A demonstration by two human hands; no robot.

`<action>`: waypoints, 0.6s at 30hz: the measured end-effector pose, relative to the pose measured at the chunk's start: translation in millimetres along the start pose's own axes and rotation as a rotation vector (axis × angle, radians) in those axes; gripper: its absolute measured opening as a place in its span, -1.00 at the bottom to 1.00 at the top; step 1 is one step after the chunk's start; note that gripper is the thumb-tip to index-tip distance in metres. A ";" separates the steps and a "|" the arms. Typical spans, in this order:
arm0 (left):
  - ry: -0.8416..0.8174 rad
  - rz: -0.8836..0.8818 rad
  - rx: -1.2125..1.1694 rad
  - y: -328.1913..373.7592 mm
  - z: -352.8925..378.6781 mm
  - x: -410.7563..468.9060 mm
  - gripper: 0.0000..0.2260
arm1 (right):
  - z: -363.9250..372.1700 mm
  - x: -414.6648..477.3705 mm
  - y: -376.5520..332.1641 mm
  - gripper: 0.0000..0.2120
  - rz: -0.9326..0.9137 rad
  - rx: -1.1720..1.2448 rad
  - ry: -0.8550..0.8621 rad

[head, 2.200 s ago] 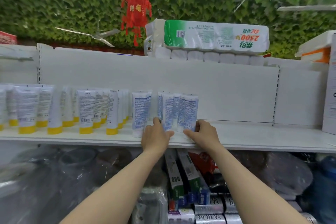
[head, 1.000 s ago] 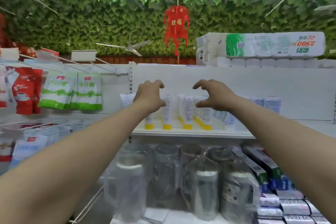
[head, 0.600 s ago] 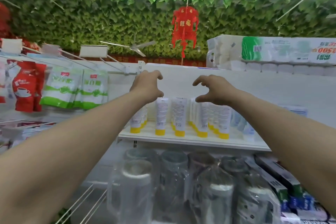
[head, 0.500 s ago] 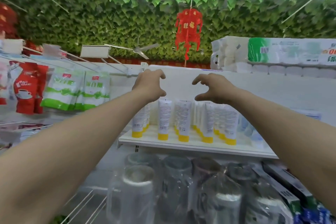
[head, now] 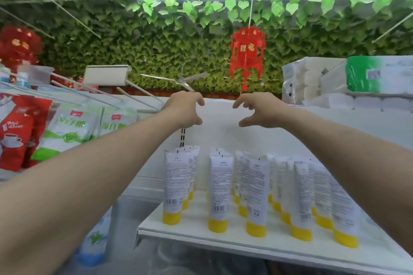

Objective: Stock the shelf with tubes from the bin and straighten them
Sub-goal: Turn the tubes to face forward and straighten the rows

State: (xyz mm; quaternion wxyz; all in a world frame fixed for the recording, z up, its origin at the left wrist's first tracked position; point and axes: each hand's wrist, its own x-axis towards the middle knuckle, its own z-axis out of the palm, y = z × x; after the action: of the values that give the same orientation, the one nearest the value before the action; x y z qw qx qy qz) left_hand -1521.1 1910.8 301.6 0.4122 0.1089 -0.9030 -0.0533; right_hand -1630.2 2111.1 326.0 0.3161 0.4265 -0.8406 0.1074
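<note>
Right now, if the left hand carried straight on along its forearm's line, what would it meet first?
Probably the white back panel near its top edge; the left hand is above the tubes. Depth is unclear.

The tubes (head: 220, 187) stand upright on the shelf (head: 201, 236) in several rows, each row going from the front edge back toward the back panel (head: 223, 131). The left hand (head: 186, 110) and the right hand (head: 260, 111) are side by side in the air above the rows, apart from the tubes. Left of the shelf, bags (head: 67, 131) hang on hooks. A pack of paper rolls (head: 335, 82) lies on top of the unit at the right, and a lantern (head: 247, 51) hangs above and beyond the hands
</note>
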 end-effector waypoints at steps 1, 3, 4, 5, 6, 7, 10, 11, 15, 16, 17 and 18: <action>0.000 0.002 -0.006 -6.0 4.3 4.9 -0.56 | 3.7 6.3 0.8 -0.52 -0.006 -0.004 -0.001; -0.015 0.014 -0.013 -17.5 13.2 14.8 -0.59 | 12.4 17.8 2.2 -0.53 -0.012 -0.015 -0.017; -0.031 0.016 -0.025 -23.1 18.1 20.0 -0.60 | 17.0 22.9 3.0 -0.54 -0.009 -0.018 -0.027; -0.050 0.015 -0.047 -28.5 23.3 25.7 -0.62 | 21.5 28.0 4.2 -0.55 -0.001 -0.021 -0.036; -0.069 0.013 -0.070 -33.9 28.4 31.7 -0.65 | 25.9 33.1 5.3 -0.57 0.009 -0.025 -0.045; -0.086 0.018 -0.083 -38.9 33.6 37.8 -0.68 | 30.3 38.5 6.2 -0.58 0.021 -0.028 -0.057; -0.172 0.037 -0.087 -53.0 48.8 56.3 -0.78 | 43.8 56.1 5.5 -0.63 0.047 -0.041 -0.153; -0.205 0.048 -0.082 -57.4 53.2 61.8 -0.79 | 48.0 62.2 4.3 -0.65 0.056 -0.046 -0.193; -0.310 0.064 -0.088 -67.1 67.9 76.4 -0.72 | 64.4 79.7 -2.3 -0.74 0.088 -0.027 -0.306; -0.343 0.074 -0.076 -68.6 71.7 79.1 -0.69 | 69.6 82.9 -3.6 -0.74 0.093 -0.024 -0.338; -0.384 0.086 -0.063 -69.9 75.5 81.0 -0.66 | 75.1 86.0 -4.7 -0.73 0.101 -0.025 -0.378; -0.427 0.099 -0.055 -71.5 79.2 83.1 -0.64 | 79.8 88.6 -5.6 -0.71 0.112 -0.031 -0.422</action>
State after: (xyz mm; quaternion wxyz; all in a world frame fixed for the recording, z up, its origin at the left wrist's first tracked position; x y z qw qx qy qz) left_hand -1622.9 1822.0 297.3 0.2166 0.0396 -0.9722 -0.0796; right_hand -1699.6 2014.2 318.6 0.1329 0.3874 -0.9121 0.0201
